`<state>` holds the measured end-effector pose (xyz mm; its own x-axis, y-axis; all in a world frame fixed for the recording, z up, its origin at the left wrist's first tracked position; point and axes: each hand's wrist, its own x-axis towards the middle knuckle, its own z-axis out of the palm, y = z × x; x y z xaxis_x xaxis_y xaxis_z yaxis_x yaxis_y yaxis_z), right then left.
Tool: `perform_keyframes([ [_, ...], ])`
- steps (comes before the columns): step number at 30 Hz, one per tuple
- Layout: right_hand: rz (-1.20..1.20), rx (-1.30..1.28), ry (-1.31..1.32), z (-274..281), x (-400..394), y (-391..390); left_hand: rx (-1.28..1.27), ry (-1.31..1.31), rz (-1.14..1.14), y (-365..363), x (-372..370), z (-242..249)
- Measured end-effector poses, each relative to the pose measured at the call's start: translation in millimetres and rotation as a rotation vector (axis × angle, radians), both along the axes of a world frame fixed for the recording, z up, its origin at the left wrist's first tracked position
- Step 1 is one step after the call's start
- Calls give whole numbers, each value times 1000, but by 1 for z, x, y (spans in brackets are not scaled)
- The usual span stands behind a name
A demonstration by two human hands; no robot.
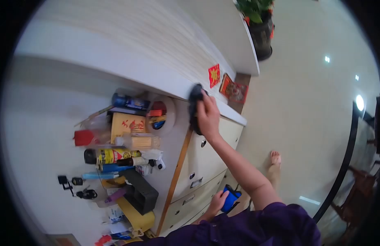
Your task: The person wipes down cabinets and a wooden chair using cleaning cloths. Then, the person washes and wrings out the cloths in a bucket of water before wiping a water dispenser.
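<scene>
My right hand (208,117) is closed on a dark, soft-looking bundle, perhaps a cloth (195,107). The bundle rests against the front edge of the white countertop (157,74), at the corner above the drawers. Low down, close to my body, my left hand (218,201) grips a blue item with black edges (230,199), whose kind I cannot make out. White drawers (210,141) with round locks and metal handles lie between the two hands.
An open shelf holds a clear round tub (167,115), a yellow-and-black spray can (116,156), a dark grey box (140,192) and several bottles. A red paper sign (214,76) is on the white surface. A potted plant (260,37) stands on the tiled floor (309,123).
</scene>
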<state>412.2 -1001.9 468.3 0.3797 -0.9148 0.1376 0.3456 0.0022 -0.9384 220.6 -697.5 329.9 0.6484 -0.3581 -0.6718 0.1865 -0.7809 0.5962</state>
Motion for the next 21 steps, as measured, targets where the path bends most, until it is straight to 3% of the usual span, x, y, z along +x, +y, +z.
perform_keyframes([
  [3, -99, -86, 276, -82, 6, 8, 33, -48, -36, -5, 16, 41],
  [5, 242, 249, 510, -102, -12, -9, -72, -28, -63, 4, 24, 46],
  [6, 212, 150, 460, -107, -10, -9, -76, -75, -65, 3, 24, 56],
  [7, 82, 72, 184, -76, -5, -3, -81, -121, -78, -2, 26, 68],
  [9, -164, -223, 354, -15, 13, -8, -129, -142, -80, -6, 28, 81],
  [11, 46, -163, 315, 47, 6, -24, -216, -98, -59, -5, 30, 81],
  [14, 326, 7, 117, 77, -4, -38, -301, 9, 46, -17, 45, 83],
  [15, 363, 46, 86, 80, -17, -40, -335, 51, 78, -27, 49, 81],
  [17, 539, 148, 97, 64, -50, -52, -467, 139, 225, -67, 52, 127],
  [18, 669, 5, -13, 55, -86, -61, -555, 105, 136, -79, 48, 154],
  [19, 690, -42, 94, 59, -124, -69, -619, 178, 144, -101, 47, 190],
  [20, 618, -84, 20, 25, -155, -77, -678, 253, 152, -123, 45, 226],
  [21, 611, 128, -36, 8, -189, -90, -690, 284, 130, -150, 51, 238],
])
